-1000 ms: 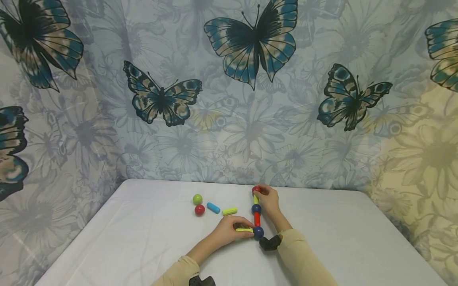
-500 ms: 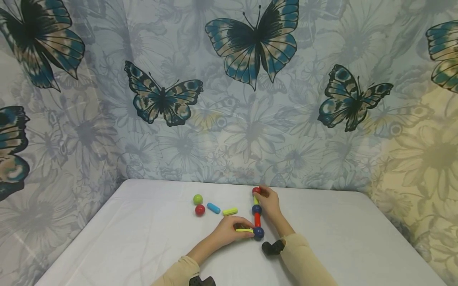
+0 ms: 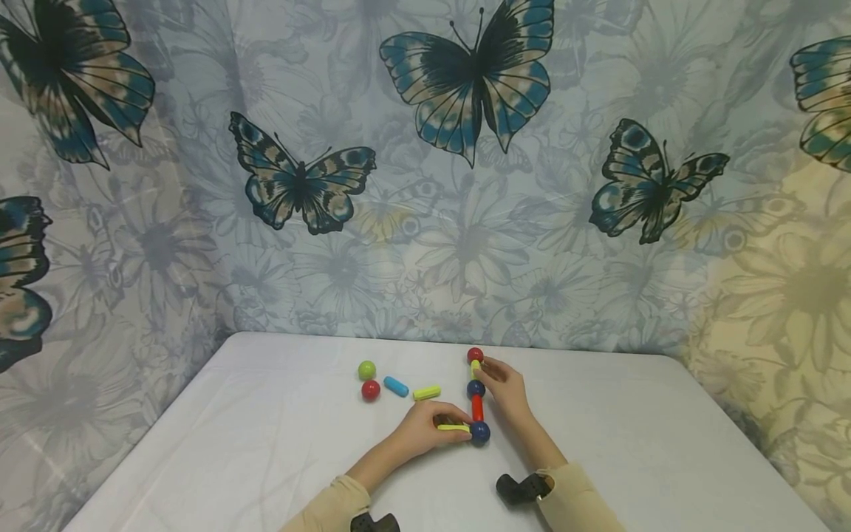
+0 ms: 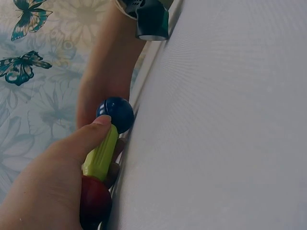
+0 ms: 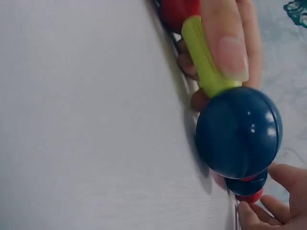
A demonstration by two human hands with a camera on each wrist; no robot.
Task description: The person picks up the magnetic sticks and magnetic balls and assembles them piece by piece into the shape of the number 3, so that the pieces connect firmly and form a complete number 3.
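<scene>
Chain (image 3: 477, 408) ran toward table's far edge (image 3: 585, 357); right hand (image 3: 508, 390) pinched far yellow rod (image 5: 199, 50), left hand (image 3: 420, 428) near yellow rod (image 4: 100, 155).

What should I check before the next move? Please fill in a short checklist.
1. The left hand holds the near yellow stick: ok.
2. The near yellow stick meets the near blue ball: ok.
3. The red stick sits between it and the far blue ball: ok.
4. The right hand grips the far yellow stick firmly: cannot tell.
5. All pieces joined: not ok; green ball, loose red ball, blue stick and loose yellow stick lie unattached.
</scene>
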